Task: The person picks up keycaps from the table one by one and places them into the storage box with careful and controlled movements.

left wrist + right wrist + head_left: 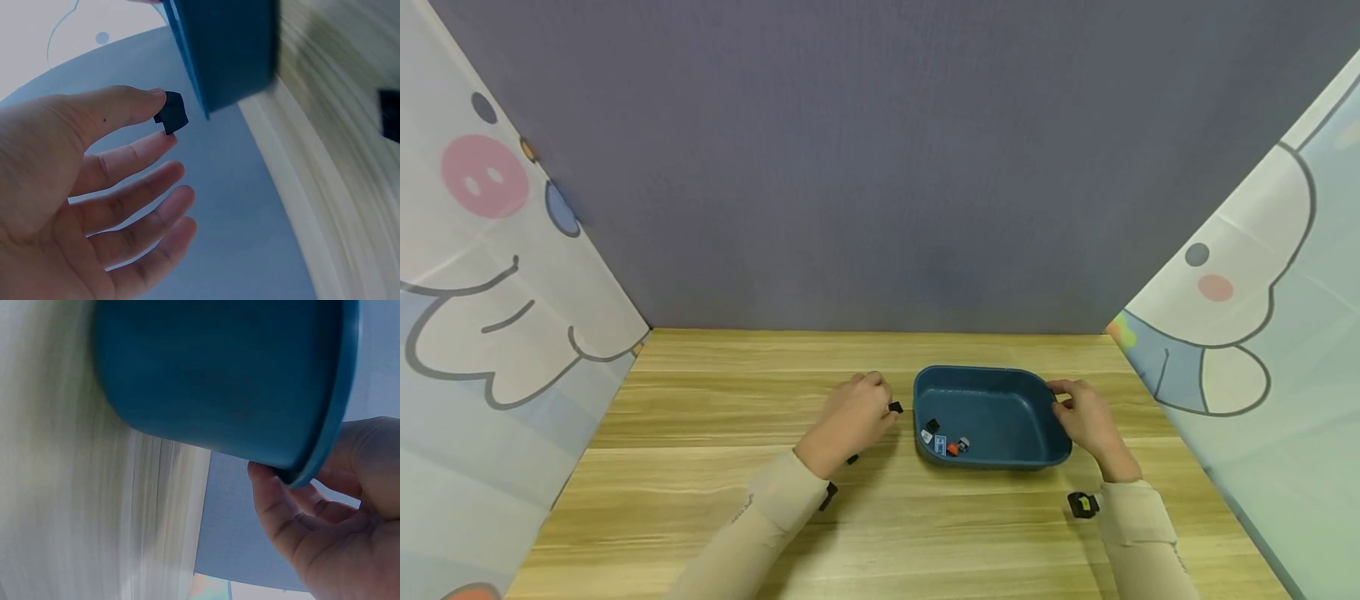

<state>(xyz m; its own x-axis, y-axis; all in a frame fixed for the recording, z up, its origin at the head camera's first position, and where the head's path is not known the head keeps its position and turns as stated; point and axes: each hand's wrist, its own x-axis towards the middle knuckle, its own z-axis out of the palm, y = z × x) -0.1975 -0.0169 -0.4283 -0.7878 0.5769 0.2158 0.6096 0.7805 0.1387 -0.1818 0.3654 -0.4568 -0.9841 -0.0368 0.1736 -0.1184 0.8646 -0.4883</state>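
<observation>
My left hand is just left of a blue plastic basin. Between its thumb and index finger it pinches a small black keycap; the other fingers are spread apart in the left wrist view. At the basin's right end, my right hand grips the rim with thumb and fingers. Several small pieces lie in the basin's near left corner, among them a black one, a blue one with white marks and an orange one.
Another small black piece lies on the wooden table, beside my left wrist. A grey panel rises behind the table, and cartoon-printed sheets stand on both sides.
</observation>
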